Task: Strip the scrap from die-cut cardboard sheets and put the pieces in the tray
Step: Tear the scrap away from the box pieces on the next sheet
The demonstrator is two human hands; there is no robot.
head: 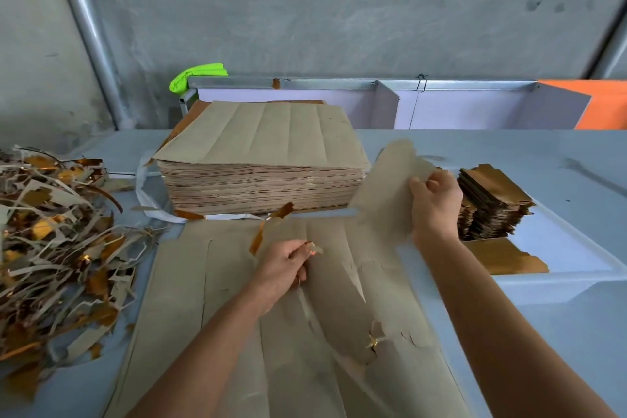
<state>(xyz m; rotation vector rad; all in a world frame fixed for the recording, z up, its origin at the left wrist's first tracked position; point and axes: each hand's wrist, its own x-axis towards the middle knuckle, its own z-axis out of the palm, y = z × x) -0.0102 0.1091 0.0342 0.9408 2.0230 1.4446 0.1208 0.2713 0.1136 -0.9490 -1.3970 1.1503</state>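
A worker's right hand (435, 204) grips a freed piece (386, 187), raised between the stack (264, 159) and the tray (559, 248), where finished pieces (492, 204) are piled. The left hand (285, 268) pinches a scrap strip (271, 224) on the sheet (288, 316) lying before the worker. A hard pull on the strip could tear the pieces left in the sheet; a blurred, loosely held piece could land beside the tray.
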